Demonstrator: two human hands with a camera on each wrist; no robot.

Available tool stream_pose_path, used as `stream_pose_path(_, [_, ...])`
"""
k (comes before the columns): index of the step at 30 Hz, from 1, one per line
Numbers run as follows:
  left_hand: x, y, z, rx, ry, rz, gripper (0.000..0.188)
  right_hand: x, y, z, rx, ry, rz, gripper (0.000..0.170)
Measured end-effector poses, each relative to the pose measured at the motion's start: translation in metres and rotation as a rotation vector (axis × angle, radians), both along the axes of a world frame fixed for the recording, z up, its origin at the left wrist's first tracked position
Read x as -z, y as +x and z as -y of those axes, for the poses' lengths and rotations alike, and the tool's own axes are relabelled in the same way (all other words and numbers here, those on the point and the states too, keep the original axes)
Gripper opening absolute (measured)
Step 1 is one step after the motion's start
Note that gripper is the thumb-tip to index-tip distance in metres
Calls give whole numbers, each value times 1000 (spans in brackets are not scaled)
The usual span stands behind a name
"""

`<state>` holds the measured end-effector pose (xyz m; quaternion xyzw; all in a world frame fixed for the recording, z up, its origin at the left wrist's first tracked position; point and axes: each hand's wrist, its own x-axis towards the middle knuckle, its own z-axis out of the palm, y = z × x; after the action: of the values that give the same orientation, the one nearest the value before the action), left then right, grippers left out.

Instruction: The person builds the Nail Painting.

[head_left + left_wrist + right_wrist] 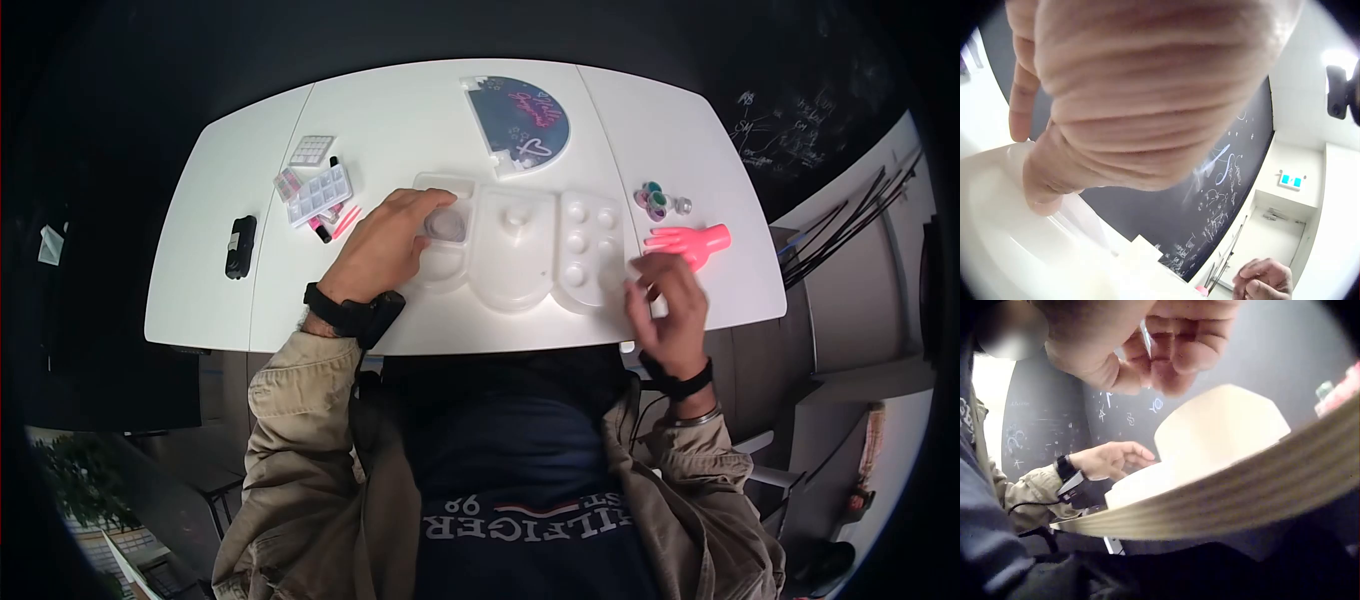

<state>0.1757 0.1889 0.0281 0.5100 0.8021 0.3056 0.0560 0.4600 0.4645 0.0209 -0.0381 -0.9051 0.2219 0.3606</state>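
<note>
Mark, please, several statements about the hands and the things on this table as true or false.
1. The left hand is at the left section of the white tray. True.
2. The right hand presses on the white tray. False: the right hand is raised, apart from the white tray.
3. The pink model hand lies left of the white tray. False: the pink model hand lies right of it.
4. The dark half-round board lies beyond the white tray. True.
</note>
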Motion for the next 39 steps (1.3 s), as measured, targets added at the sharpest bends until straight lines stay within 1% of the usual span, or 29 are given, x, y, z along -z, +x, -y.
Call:
stream_pose_path(2, [3,1,0,-18,16,-1,66,-22,-4,-27,106,73,-29,25])
stream_pose_path(4, [1,2,-1,-7,13,-6,68,-42,-2,-66,213,76,-2,24])
stream_pose_path(7, [4,2,-2,-6,0,-5,73,-61,0,-112,476,78,44,27])
stream_pose_path(8, [5,1,-3,-9,-5,-5,75,-59,1,-128,545,94,43,28])
stream_pose_path(9, [3,3,-3,-9,2,4,77,-52,2,-144,640,76,96,32])
stream_pose_path(12, [-6,5,-4,-6,10,31,81,-27,6,-164,766,131,294,41])
stream_pose_path(13, [-8,5,-4,-9,6,48,82,-18,8,-169,781,94,333,49])
stream_pose_path(14, [-7,6,-4,-14,2,68,82,-13,7,-169,775,63,364,50])
stream_pose_path(17, [0,3,-7,20,25,-24,81,-2,3,-173,746,-33,437,53])
stream_pose_path(20, [-1,2,-11,39,-10,-85,79,4,2,-179,753,-56,510,53])
stream_pose_path(23, [1,3,-13,52,30,-138,73,5,1,-181,828,-109,518,53])
stream_pose_path(26, [-5,5,-13,48,-29,-111,69,10,5,-184,831,-147,549,54])
stream_pose_path(29, [0,3,-11,83,31,-129,65,1,7,-179,759,-213,579,55])
stream_pose_path(32, [3,0,-8,97,3,-127,68,-10,8,-177,667,-291,445,52])
stream_pose_path(35, [4,-3,-7,107,-10,-118,65,-43,11,-162,501,-252,330,44])
stream_pose_path(39, [1,-1,-4,72,-2,-124,59,-80,11,-129,269,-331,-26,38])
